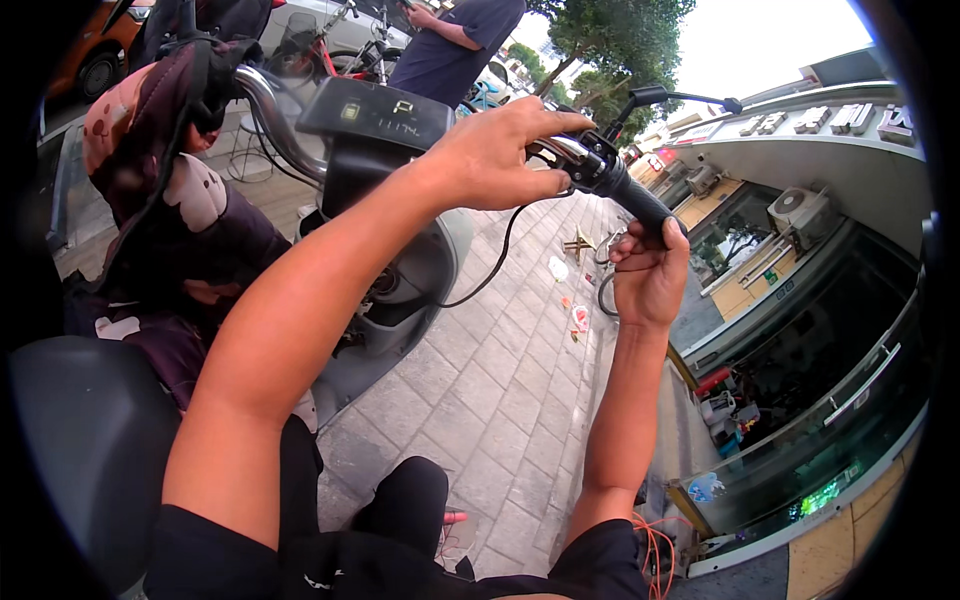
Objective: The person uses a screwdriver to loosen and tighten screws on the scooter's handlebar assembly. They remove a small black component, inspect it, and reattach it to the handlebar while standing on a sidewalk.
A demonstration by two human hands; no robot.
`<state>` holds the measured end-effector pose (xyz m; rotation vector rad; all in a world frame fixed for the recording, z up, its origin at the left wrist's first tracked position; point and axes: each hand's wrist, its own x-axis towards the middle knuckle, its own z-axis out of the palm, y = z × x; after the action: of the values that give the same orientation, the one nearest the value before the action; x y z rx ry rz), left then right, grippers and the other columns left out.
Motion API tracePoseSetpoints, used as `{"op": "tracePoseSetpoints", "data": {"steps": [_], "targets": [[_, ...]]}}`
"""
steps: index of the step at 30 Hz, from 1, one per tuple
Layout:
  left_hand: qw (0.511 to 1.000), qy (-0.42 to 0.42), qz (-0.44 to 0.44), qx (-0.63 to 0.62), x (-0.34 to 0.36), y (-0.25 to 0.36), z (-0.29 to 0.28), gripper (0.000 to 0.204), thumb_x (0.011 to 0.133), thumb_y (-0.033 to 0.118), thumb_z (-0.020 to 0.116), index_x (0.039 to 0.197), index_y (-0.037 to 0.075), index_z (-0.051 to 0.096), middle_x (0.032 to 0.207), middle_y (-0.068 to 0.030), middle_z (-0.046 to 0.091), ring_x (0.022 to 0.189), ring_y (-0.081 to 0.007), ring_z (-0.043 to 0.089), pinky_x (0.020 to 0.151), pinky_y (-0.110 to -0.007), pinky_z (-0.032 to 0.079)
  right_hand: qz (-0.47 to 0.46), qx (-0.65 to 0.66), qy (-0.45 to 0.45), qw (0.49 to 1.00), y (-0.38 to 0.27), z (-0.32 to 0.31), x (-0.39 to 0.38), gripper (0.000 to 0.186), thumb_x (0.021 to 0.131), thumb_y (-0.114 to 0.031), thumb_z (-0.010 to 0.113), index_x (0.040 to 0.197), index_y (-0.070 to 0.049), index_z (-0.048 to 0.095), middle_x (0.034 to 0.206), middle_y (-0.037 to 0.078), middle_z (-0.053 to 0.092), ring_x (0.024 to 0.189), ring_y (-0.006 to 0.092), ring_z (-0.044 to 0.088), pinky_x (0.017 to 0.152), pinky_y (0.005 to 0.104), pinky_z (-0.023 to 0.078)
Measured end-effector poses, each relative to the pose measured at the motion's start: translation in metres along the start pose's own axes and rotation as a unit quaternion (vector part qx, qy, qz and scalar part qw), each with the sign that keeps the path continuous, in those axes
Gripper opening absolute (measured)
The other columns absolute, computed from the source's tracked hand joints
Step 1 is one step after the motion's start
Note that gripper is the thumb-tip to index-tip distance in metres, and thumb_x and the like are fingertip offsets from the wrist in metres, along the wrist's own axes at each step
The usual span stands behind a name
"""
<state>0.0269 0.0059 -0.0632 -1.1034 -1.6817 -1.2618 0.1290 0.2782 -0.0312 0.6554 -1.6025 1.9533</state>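
Note:
A scooter's chrome handlebar (pixel 568 150) runs up to the right, with a black switch housing (pixel 598 165) and a black rubber grip (pixel 640 200) at its end. My left hand (pixel 497 152) reaches across the dashboard and closes round the bar just inboard of the housing, thumb below and fingers above. My right hand (pixel 648 275) holds the outer end of the grip from below, its thumb on the near side and fingers curled. Beyond the housing a black mirror stem (pixel 622 118) sticks up. The dark dashboard (pixel 375 115) with a lit display lies behind my left forearm.
A patterned padded cover (pixel 150 150) hangs over the left handlebar. The black seat (pixel 90 450) is at lower left. A person in dark clothes (pixel 455 50) stands ahead, near parked bicycles. A glass-fronted shop (pixel 820 370) lines the right. Litter (pixel 580 318) lies on the paving.

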Motion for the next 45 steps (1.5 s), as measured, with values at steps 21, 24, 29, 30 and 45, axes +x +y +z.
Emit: {"op": "tracePoseSetpoints", "data": {"steps": [21, 24, 29, 30, 45], "targets": [[1.000, -0.011, -0.023, 0.002, -0.001, 0.005, -0.005, 0.071, 0.089, 0.036, 0.082, 0.157, 0.029, 0.063, 0.109, -0.0114, 0.058, 0.096, -0.0277, 0.066, 0.086, -0.040, 0.056, 0.031, 0.022, -0.069, 0.997, -0.006, -0.011, 0.008, 0.035, 0.106, -0.023, 0.067, 0.135, -0.003, 0.064, 0.107, 0.017, 0.075, 0.087, 0.0250, 0.072, 0.077, 0.0415, 0.058], [0.999, 0.028, 0.008, 0.023, -0.002, 0.001, 0.001, 0.070, 0.089, 0.037, 0.081, 0.156, 0.029, 0.064, 0.111, -0.0122, 0.060, 0.098, -0.0287, 0.067, 0.087, -0.042, 0.056, 0.037, 0.026, -0.098, 0.994, -0.009, -0.013, 0.010, 0.037, 0.105, -0.023, 0.067, 0.137, -0.004, 0.063, 0.107, 0.017, 0.075, 0.087, 0.0247, 0.072, 0.077, 0.0414, 0.058], [1.000, 0.008, 0.000, 0.019, -0.001, 0.000, 0.001, 0.069, 0.089, 0.040, 0.080, 0.155, 0.030, 0.064, 0.113, -0.0128, 0.063, 0.100, -0.0300, 0.068, 0.088, -0.043, 0.056, 0.034, -0.020, -0.070, 0.997, -0.010, -0.016, 0.010, 0.033, 0.107, -0.026, 0.066, 0.129, -0.002, 0.066, 0.101, 0.014, 0.074, 0.081, 0.0228, 0.071, 0.072, 0.0394, 0.058], [1.000, 0.008, -0.001, 0.025, -0.001, -0.001, 0.001, 0.069, 0.089, 0.040, 0.080, 0.155, 0.031, 0.063, 0.113, -0.0127, 0.063, 0.100, -0.0301, 0.069, 0.088, -0.043, 0.056, 0.032, -0.032, -0.066, 0.997, -0.010, -0.017, 0.009, 0.032, 0.108, -0.027, 0.066, 0.126, -0.001, 0.067, 0.100, 0.014, 0.074, 0.080, 0.0224, 0.071, 0.071, 0.0389, 0.058], [1.000, 0.006, 0.013, 0.010, 0.000, -0.001, 0.002, 0.068, 0.090, 0.034, 0.082, 0.155, 0.027, 0.064, 0.109, -0.0101, 0.061, 0.099, -0.0268, 0.066, 0.087, -0.040, 0.055, 0.034, -0.054, -0.060, 0.996, -0.016, -0.012, 0.007, 0.036, 0.108, -0.026, 0.066, 0.135, -0.001, 0.062, 0.100, 0.013, 0.074, 0.076, 0.0214, 0.070, 0.062, 0.0349, 0.056]]}}
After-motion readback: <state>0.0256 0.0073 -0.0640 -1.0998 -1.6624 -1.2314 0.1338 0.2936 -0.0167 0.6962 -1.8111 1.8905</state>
